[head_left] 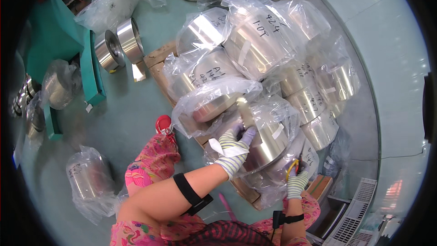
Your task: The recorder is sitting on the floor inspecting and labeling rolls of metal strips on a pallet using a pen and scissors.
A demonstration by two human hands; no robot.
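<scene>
My left hand (233,148), in a striped glove with purple fingertips, is at a shiny metal coil (268,143) partly wrapped in clear plastic. Its fingers close around the lower end of a short, blurred, shiny strip (246,112) that stands up beside the coil. A white piece of paper or tape (228,148) lies across the glove. My right hand (297,184), gloved in the same stripes, grips a tool with yellow handles (292,169), possibly snips; its tip is hard to make out against the plastic of the nearest coil (277,172).
Several plastic-wrapped coils (261,41) are stacked beyond my hands on a wooden pallet (157,66). Two bare coils (131,41) stand on the floor at left, near a green metal frame (92,73). Another wrapped coil (88,180) sits lower left. A white slotted crate (353,214) is at lower right.
</scene>
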